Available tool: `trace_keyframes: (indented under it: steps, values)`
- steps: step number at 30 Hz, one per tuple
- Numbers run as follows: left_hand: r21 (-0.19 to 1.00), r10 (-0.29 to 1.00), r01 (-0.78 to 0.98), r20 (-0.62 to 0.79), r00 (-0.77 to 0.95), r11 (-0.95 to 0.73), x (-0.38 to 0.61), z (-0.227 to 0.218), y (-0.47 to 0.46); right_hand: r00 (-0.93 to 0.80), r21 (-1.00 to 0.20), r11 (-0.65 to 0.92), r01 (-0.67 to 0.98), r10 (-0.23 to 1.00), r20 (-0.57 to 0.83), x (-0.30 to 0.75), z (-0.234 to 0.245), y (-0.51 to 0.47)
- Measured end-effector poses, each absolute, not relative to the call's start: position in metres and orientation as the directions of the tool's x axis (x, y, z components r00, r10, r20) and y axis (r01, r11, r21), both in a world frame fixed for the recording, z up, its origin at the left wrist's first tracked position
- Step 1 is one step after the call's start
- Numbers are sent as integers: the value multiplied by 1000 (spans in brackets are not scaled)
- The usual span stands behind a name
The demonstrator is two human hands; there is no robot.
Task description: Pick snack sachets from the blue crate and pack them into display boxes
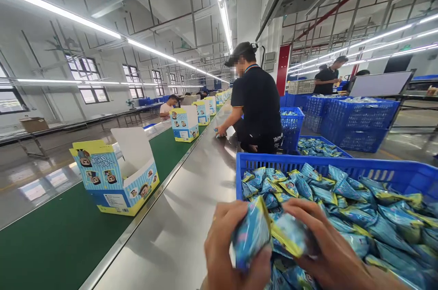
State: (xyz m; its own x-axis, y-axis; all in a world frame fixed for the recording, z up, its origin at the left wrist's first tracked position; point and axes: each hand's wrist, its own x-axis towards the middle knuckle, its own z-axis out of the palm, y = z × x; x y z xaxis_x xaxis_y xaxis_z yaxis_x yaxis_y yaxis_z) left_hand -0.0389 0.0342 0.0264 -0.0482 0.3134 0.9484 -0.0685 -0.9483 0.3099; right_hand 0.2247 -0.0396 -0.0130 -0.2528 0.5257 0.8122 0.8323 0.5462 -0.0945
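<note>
Nearest the lens: my left hand (pixel 236 246) and my right hand (pixel 330 246), fingers curled closed, both gripping blue foil sachets (pixel 251 233) with yellow edges, held just above a heap of like sachets (pixel 352 210). Whether the hands hold one bent sachet or two, I cannot tell. The heap fills a blue crate (pixel 342 166) beside a steel bench (pixel 171 230). Each sachet should prove light, soft and somewhat slippery, its thin film yielding to pressure; the flatter yellow edge appears the surest place to hold. My fingers and palms cover much of the held foil, and the print on it is too blurred to read. The sachets' contents are hidden, as are the crate's floor and near wall. My wrists are cut off by the frame's lower edge. Left of the bench, an open printed carton (pixel 112 173) stands on a green conveyor belt (pixel 65 239), with more cartons (pixel 185 123) in line beyond. Farther along the bench, a co-worker (pixel 256 98) in a black shirt reaches one hand to its surface. Stacked blue crates (pixel 359 118) stand farther back on the right.
</note>
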Motion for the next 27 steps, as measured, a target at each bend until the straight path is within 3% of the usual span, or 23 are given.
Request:
trace_keyframes:
  steps: [2,5,9,13,16,21,27]
  values:
    - [355,355,-17,935,13,-935,-41,22,38,-274,-60,574,817,476,836,223,-6,-33]
    - [319,315,-121,948,45,-940,-43,19,37,-286,-33,630,776,399,871,218,2,-30]
    - [528,527,-113,849,42,-842,-39,14,26,-248,-31,507,861,473,846,216,5,-33]
    - [610,616,-270,784,72,-745,-36,10,15,-273,-49,569,821,467,841,216,4,-34]
    - [737,731,-310,663,160,-601,-38,13,14,-275,-23,480,877,542,794,215,2,-31]
    - [749,674,-435,651,348,-499,-42,25,23,-247,-24,444,896,540,805,215,-3,-28]
    - [879,636,-400,468,614,-260,-26,31,31,-248,-31,424,905,587,770,221,-27,-20]
